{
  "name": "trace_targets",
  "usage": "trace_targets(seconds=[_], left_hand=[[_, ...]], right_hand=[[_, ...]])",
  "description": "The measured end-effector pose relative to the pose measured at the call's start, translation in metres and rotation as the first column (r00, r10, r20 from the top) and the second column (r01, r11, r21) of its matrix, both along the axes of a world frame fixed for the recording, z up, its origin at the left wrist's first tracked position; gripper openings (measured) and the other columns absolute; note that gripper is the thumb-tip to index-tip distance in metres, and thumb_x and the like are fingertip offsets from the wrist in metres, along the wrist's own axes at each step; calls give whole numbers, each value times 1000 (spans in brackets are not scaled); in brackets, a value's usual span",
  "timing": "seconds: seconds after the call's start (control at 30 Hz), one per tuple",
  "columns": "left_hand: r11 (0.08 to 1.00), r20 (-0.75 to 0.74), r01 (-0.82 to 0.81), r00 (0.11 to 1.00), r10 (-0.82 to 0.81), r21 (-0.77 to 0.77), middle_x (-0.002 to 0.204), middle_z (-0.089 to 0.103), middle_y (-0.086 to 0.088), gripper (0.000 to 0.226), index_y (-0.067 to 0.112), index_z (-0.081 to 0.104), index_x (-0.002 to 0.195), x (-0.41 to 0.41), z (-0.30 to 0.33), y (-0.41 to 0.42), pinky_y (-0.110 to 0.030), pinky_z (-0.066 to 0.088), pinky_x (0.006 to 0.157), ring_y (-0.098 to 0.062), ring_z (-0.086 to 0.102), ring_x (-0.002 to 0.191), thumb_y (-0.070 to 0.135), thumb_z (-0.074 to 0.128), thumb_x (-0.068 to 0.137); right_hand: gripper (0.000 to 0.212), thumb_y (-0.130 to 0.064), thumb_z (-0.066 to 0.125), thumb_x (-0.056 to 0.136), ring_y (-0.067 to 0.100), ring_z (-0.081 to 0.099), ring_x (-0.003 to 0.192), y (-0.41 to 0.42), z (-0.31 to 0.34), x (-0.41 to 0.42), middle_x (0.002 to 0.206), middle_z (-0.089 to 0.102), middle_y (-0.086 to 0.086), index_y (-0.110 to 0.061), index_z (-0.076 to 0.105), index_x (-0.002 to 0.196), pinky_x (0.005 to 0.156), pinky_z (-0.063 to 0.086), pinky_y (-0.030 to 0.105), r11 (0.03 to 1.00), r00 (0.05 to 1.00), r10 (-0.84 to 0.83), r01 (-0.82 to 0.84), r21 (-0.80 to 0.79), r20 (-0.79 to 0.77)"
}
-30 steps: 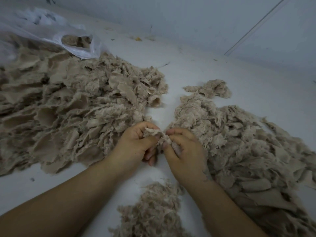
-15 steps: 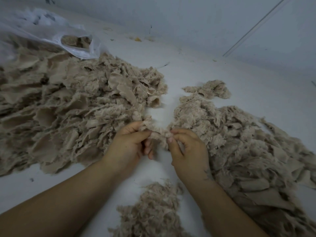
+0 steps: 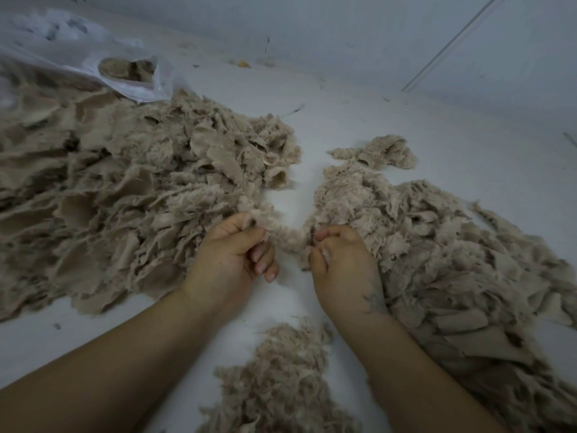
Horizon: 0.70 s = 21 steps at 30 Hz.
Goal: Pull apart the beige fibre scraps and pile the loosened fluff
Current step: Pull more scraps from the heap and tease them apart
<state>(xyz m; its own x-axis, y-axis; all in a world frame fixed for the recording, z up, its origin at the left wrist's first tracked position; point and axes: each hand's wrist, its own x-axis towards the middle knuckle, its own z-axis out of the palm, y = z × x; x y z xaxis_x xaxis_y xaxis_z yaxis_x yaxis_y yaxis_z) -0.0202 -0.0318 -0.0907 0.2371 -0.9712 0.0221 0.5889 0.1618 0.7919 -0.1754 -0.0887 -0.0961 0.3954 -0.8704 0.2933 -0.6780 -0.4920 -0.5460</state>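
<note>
Far left, a clear plastic bag (image 3: 93, 67) lies slumped with a few beige pieces showing through its mouth, and below it spreads the big heap of scraps (image 3: 125, 198), flat torn pieces stacked and overlapping on the pale floor (image 3: 359, 120). The left hand (image 3: 231, 257) sits at that heap's right edge, thumb and forefinger pinched on one end of a scrap (image 3: 282, 234), the other fingers curled loosely under. The scrap spans the gap between the hands as a soft, drawn-out rope of fibre (sagging in the middle, so already partly teased open). Its other end goes into the right hand (image 3: 342, 264), whose curled fingers grip it, though the exact pinch is hidden by the knuckles. Close to the body, between the forearms, lies the small pile of fluff (image 3: 281, 379), woollier in look than the flat scraps. To the right spreads a second heap (image 3: 437, 260), fluffy at its near-left side and flatter farther out. The step in hand looks like the pulling apart itself; the next move likely calls for drawing the hands wider until the fibres part, then dropping the loosened tuft onto the near pile.
</note>
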Motion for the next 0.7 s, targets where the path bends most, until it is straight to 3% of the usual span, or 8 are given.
trace_targets(seconds=[0.1, 0.17, 0.27, 0.37, 0.47, 0.57, 0.63, 0.7], left_hand=[[999, -34, -32, 999, 32, 6, 51, 29, -6, 16, 9, 45, 66, 5, 1, 0, -28, 36, 44, -19, 31, 43, 8, 52, 80], [1000, 2, -26, 1000, 26, 10, 50, 28, -6, 18, 9, 46, 63, 5, 1, 1, -28, 35, 44, -19, 30, 43, 7, 52, 80], [999, 153, 3, 988, -8, 36, 50, 31, -6, 16, 3, 46, 66, 1, -2, 1, -27, 37, 43, -19, 32, 41, 6, 56, 78], [999, 219, 45, 974, -47, 14, 53, 36, -9, 12, -2, 50, 68, -1, -2, 0, -28, 39, 43, -21, 34, 41, 3, 57, 77], [999, 220, 35, 975, -42, 38, 52, 38, -10, 10, -1, 53, 71, -1, -3, -2, -27, 40, 42, -21, 34, 40, 4, 59, 77], [997, 233, 29, 971, -44, 67, 51, 39, -10, 12, 3, 53, 65, -1, -4, -3, -28, 41, 43, -22, 36, 40, 6, 58, 75], [995, 252, 45, 966, -65, 85, 51, 39, -10, 14, 7, 55, 61, -1, -4, -3, -31, 41, 44, -23, 37, 41, 7, 59, 74], [992, 298, 71, 949, -99, 104, 50, 40, -10, 17, 6, 56, 61, -1, -5, -3, -33, 41, 46, -23, 38, 41, 9, 60, 77]], right_hand=[[20, -17, 55, 97, -12, 47, 72, -4, -1, -3, 103, 43, -14, -4, 60, 113, 59, 30, -3, 993, 998, -48, 45, 105, 33], [21, -14, 57, 96, -10, 47, 71, -3, 0, -3, 112, 48, -9, -5, 59, 114, 59, 29, -5, 991, 998, -43, 38, 128, 38], [21, -7, 64, 87, -1, 53, 99, 2, 4, -3, 133, 52, -3, -15, 66, 107, 79, 29, -3, 1000, 1000, 4, -4, -1, 16], [33, -18, 61, 83, 9, 55, 115, 8, 9, -2, 132, 58, -4, -19, 67, 116, 90, 35, 7, 995, 993, 12, 0, -103, 118], [41, -31, 48, 88, 9, 65, 88, 12, 11, 0, 112, 70, -3, -14, 69, 119, 75, 52, 23, 989, 941, 53, -2, -151, 335], [40, -39, 50, 92, -13, 49, 57, 15, 11, 2, 91, 69, -10, -15, 69, 118, 59, 36, 5, 984, 895, 119, -48, -172, 430], [39, -43, 60, 88, -15, 48, 54, 15, 10, 4, 91, 70, -12, -16, 70, 114, 56, 34, 2, 983, 887, 158, -99, -157, 435], [37, -43, 69, 82, -8, 57, 58, 16, 8, 7, 84, 71, -12, -16, 73, 106, 55, 42, 8, 986, 901, 156, -118, -118, 404]])
